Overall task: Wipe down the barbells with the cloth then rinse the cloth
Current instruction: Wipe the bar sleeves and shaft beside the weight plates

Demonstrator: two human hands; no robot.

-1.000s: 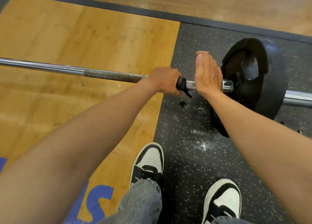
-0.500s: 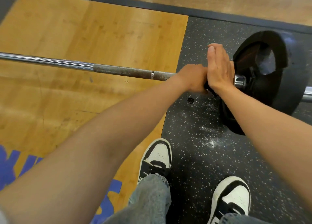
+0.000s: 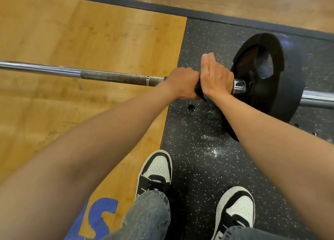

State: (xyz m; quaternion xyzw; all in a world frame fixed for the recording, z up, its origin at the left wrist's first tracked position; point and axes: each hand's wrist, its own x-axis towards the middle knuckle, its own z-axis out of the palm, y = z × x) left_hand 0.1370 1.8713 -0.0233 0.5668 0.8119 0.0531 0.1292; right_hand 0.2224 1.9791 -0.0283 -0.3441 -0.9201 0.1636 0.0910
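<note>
Left hand is curling its fingers around the barbell, gripping a dark cloth against the shaft; only a dark fold of the cloth is showing, poking out between the two hands and hanging a little below the bar. Right hand is lying over the bar just beside the left, touching it, with the fingers extended and pressed together over the far side; whether their tips are hooking under the bar cannot be told. Compared with one second ago, the left hand is now standing hard against the right, where a gap with bare shaft and a cloth tail was showing between them, so the cloth is being carried along the knurled section toward the collar. This is suggesting that the wipe of this inner stretch is nearing its end at the sleeve, while the smooth length to the left is probably yet to be covered and the rinse is not yet begun. The bar is lying horizontally across the view, above the wooden platform and the speckled rubber mat, with a black weight plate just right of the hands. Two sneakers are standing below.
</note>
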